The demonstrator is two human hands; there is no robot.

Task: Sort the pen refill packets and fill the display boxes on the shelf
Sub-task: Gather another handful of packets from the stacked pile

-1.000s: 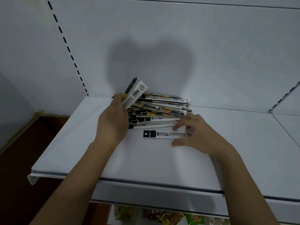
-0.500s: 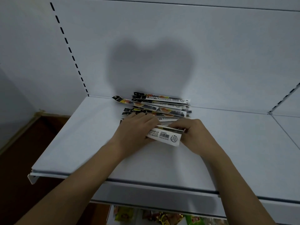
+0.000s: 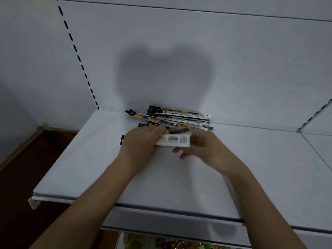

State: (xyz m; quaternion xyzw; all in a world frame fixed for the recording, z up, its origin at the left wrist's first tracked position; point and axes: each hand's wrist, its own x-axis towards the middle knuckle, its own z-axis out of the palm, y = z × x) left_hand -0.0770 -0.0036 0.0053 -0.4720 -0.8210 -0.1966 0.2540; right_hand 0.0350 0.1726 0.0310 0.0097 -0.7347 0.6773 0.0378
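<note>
A packet lies before the pile on the shelf.

— Item one? 
— Pen refill packets: long, narrow, black headers, some with yellow-orange print, heaped loosely at the back of the white shelf, ends fanned left and right.
— Item two?
— A small bundle of packets, white backs showing a barcode and round mark, lying level just in front of the heap.

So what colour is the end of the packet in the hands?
White, with a black barcode, on the packet; the head view shows it.
</note>
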